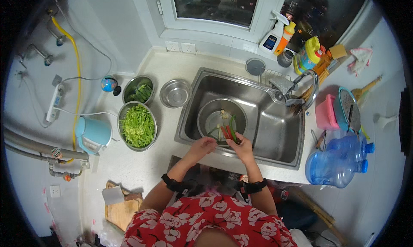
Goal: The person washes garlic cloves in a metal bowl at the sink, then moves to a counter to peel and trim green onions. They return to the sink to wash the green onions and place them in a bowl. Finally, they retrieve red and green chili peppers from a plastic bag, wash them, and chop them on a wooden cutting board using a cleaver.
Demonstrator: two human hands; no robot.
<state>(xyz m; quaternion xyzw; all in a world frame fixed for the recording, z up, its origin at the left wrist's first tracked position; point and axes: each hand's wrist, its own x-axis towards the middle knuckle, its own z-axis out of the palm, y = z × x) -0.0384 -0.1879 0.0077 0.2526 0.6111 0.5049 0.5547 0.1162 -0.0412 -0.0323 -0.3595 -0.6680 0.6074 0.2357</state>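
Note:
A round stainless steel bowl [206,109] sits in the left part of the metal sink [274,134]. Garlic cloves [223,114] and pale green scallion-like pieces [218,130] lie in it. Over the bowl's near rim, my right hand [242,148] holds red chili peppers [229,132] and a long green chili pepper [232,126] by their near ends. My left hand [204,147] hovers at the sink's front edge, left of the peppers. Its fingers are curled towards the thumb, and whether something small is pinched there cannot be made out.
Left of the sink stand an empty steel bowl [175,93], a bowl of chopped green stalks [137,126], a bowl of darker green vegetables [142,91] and a blue kettle [95,130]. A faucet [313,88] arches at right, beyond it blue water jugs [335,163].

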